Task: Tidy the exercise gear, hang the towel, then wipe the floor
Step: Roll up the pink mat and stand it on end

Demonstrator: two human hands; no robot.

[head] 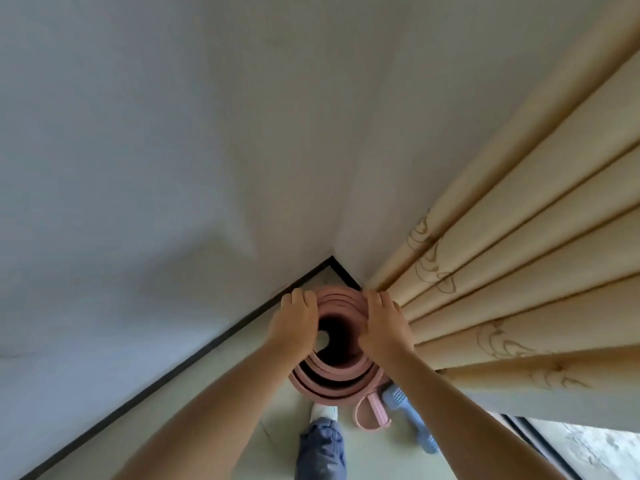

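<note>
White walls [173,133] meet in a corner, with a dark strip along the bottom. Tan curtains [519,254] hang on the right, with swirly line drawings on them but no words to read. A pink rolled-up mat [332,379] stands on end on the pale floor [214,403], right in the corner and touching the curtains. The left hand [298,323] and the right hand [384,327] curl over its top edge, one on each side, holding it. A pink strap [372,412] and a blue dumbbell [412,420] lie just beside the mat. A foot in a white sock [323,412] is near.
</note>
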